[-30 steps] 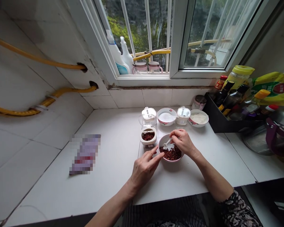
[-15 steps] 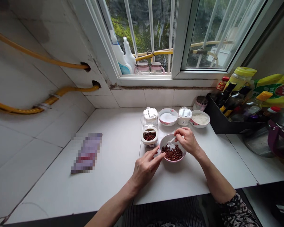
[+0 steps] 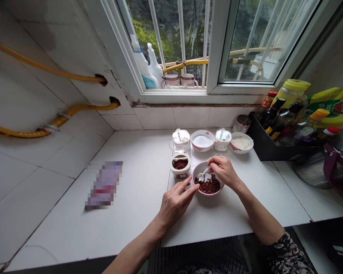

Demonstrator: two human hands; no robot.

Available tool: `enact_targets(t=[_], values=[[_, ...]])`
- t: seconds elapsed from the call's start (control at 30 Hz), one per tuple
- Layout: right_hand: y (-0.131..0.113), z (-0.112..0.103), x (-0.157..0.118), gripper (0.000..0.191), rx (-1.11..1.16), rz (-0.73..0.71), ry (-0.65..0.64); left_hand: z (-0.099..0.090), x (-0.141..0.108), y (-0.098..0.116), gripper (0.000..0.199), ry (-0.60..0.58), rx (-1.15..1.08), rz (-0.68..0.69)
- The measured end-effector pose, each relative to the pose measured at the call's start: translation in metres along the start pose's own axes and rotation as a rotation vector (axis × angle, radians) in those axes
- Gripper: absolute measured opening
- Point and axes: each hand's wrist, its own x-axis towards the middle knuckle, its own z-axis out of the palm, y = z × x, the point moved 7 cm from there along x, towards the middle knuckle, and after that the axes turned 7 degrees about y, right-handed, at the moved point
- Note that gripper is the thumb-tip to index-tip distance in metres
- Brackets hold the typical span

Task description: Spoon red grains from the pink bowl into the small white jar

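My right hand (image 3: 223,171) pinches the handle of a small white spoon (image 3: 201,176). The spoon's bowl end is inside a white bowl with a pink rim (image 3: 208,195), on its left side. Dark reddish-brown grains like peppercorns (image 3: 210,186) cover the bottom of that bowl. With thumb and fingers at the near left rim, my left hand (image 3: 177,199) steadies the bowl on the counter. Just left of the bowl stands an open seasoning jar (image 3: 180,173) holding the same kind of grains.
Behind stand a white-lidded jar (image 3: 180,137), a bowl of white granules (image 3: 202,149), another lidded jar (image 3: 222,142) and a bowl of whitish contents (image 3: 241,150). A black bottle box (image 3: 263,148) and a pot (image 3: 311,169) are at right; a blurred purple packet (image 3: 105,184) lies left.
My right hand has shifted slightly left and down, and the spoon has swung from the bowl's middle to its left side. My left hand stays at the rim.
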Motion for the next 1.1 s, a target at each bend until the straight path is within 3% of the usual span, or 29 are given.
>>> enact_targets(t=[0.27,0.57,0.77,0.97,1.03,1.1], values=[[0.016,-0.003,0.001,0.013,0.309,0.284,0.011,0.0,-0.001,0.0,0.025,0.01,0.001,-0.003],[0.013,-0.008,0.009,0.015,0.439,0.284,0.084,0.001,0.0,0.0,0.023,0.01,0.009,-0.004],[-0.025,0.004,0.011,0.014,0.331,0.07,0.144,0.0,0.0,0.001,0.023,0.025,0.014,0.004],[-0.075,0.017,-0.008,0.02,-0.136,-0.569,0.088,-0.001,0.003,0.004,0.022,0.033,0.041,0.021],[-0.072,0.005,-0.01,0.02,-0.165,-0.603,0.148,-0.001,0.003,0.003,0.022,0.03,0.037,0.013],[-0.059,-0.012,-0.007,0.018,-0.167,-0.526,0.247,-0.001,0.002,0.002,0.022,0.021,0.025,0.003]])
